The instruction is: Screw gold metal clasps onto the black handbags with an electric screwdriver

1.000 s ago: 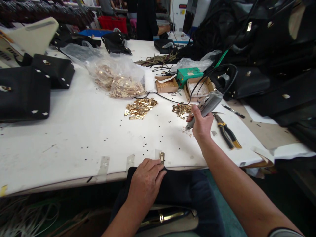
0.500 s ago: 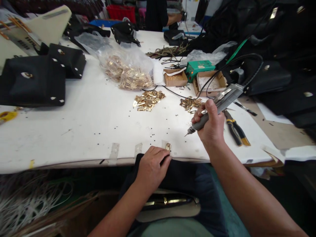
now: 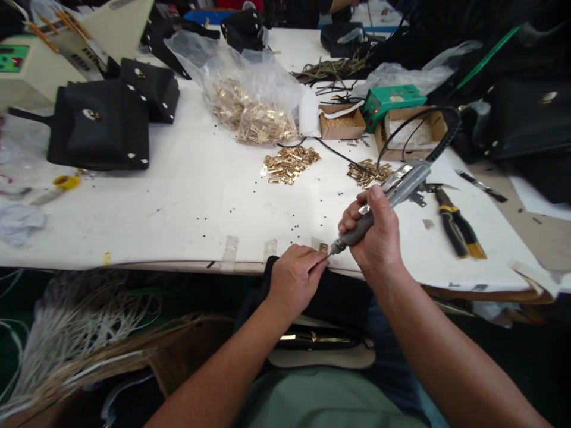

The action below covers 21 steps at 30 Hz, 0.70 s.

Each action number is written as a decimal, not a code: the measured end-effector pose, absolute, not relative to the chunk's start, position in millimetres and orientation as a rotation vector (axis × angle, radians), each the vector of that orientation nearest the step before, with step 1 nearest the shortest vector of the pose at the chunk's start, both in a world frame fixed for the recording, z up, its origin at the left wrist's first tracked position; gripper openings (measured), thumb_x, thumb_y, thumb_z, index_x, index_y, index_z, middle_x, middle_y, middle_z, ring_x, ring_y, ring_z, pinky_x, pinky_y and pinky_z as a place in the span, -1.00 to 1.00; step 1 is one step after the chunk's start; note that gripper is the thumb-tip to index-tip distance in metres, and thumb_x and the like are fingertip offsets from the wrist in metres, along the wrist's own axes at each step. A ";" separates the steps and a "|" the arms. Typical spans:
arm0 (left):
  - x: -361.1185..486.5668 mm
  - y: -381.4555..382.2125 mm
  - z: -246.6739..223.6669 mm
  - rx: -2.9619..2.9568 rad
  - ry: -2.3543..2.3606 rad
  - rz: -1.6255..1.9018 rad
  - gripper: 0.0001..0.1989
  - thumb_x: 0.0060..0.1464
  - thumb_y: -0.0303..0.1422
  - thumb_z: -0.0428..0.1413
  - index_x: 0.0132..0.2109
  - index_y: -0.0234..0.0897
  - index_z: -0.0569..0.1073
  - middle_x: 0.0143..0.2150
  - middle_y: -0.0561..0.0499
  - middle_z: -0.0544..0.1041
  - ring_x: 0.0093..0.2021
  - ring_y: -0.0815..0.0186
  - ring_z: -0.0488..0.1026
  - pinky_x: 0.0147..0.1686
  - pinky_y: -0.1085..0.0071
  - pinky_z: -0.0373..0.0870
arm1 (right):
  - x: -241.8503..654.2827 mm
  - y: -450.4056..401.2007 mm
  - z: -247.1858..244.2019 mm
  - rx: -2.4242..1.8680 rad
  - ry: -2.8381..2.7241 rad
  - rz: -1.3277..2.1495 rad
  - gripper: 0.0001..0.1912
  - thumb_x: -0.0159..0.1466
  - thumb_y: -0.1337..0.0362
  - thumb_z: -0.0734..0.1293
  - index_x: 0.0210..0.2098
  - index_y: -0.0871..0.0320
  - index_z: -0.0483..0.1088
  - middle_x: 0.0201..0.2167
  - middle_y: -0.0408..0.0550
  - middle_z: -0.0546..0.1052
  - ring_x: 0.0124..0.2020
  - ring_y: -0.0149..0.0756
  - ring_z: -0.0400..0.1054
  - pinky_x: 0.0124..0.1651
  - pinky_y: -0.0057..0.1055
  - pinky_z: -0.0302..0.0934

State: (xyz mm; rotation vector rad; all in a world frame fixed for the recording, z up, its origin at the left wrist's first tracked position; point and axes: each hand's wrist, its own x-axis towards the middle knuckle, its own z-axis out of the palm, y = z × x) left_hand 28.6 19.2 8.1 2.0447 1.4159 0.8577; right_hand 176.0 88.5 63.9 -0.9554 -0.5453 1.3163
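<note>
My right hand (image 3: 377,232) is wrapped round a grey electric screwdriver (image 3: 404,185), its tip slanting down to the left. At the table's front edge, my left hand (image 3: 297,273) pinches a small gold metal plate (image 3: 323,247). The screwdriver's tip meets that plate, though the exact contact is hidden by my fingers. A bag with a gold zip (image 3: 314,338) lies on my lap below. Beyond my hands, loose gold plates lie in one pile (image 3: 292,164) and in a second pile (image 3: 368,173) nearer the screwdriver.
Yellow-and-black pliers (image 3: 459,229) lie to the right. Behind are a plastic bag of gold parts (image 3: 265,122), a small cardboard box of screws (image 3: 342,125) and a green power unit (image 3: 392,102). Black bags (image 3: 100,134) stand at the left. A cable loops behind the screwdriver.
My right hand has brought the screwdriver down and left, so its tip now reaches the gold plate. The left hand keeps its pinch. The whole view has shifted.
</note>
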 end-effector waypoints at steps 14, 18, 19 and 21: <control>28.9 19.9 5.9 2.035 1.438 0.879 -0.88 0.19 -0.36 0.28 -0.11 -0.17 0.64 -0.22 0.02 0.66 -0.19 0.23 0.53 -0.15 0.29 0.45 | 175.3 84.3 62.4 -0.940 -0.542 1.297 -0.53 0.14 -0.08 0.52 -0.38 0.10 0.27 -0.60 -0.33 0.26 -0.65 -0.51 0.17 -0.56 -0.51 0.23; 28.1 18.9 6.6 2.040 1.497 0.802 -0.64 0.12 -0.38 0.34 0.07 -0.14 0.55 -0.16 0.02 0.65 -0.14 0.19 0.54 -0.11 0.26 0.46 | 177.6 85.5 62.5 -0.965 -0.560 1.276 -0.52 0.13 -0.10 0.51 -0.39 0.09 0.26 -0.59 -0.33 0.26 -0.65 -0.50 0.17 -0.57 -0.51 0.22; 27.9 18.6 6.5 2.028 1.511 0.789 -0.58 0.10 -0.40 0.35 0.11 -0.14 0.52 -0.14 0.02 0.65 -0.13 0.19 0.54 -0.09 0.26 0.47 | 178.2 85.9 62.7 -0.975 -0.568 1.263 -0.52 0.13 -0.10 0.51 -0.39 0.09 0.26 -0.59 -0.32 0.26 -0.65 -0.50 0.18 -0.57 -0.51 0.22; 27.7 18.0 6.1 1.984 1.534 0.783 -0.49 0.08 -0.45 0.35 0.16 -0.15 0.46 -0.13 0.02 0.64 -0.11 0.19 0.56 -0.06 0.25 0.48 | 178.6 86.6 63.1 -0.993 -0.586 1.233 -0.53 0.14 -0.10 0.49 -0.40 0.08 0.26 -0.59 -0.32 0.27 -0.65 -0.49 0.19 -0.57 -0.50 0.23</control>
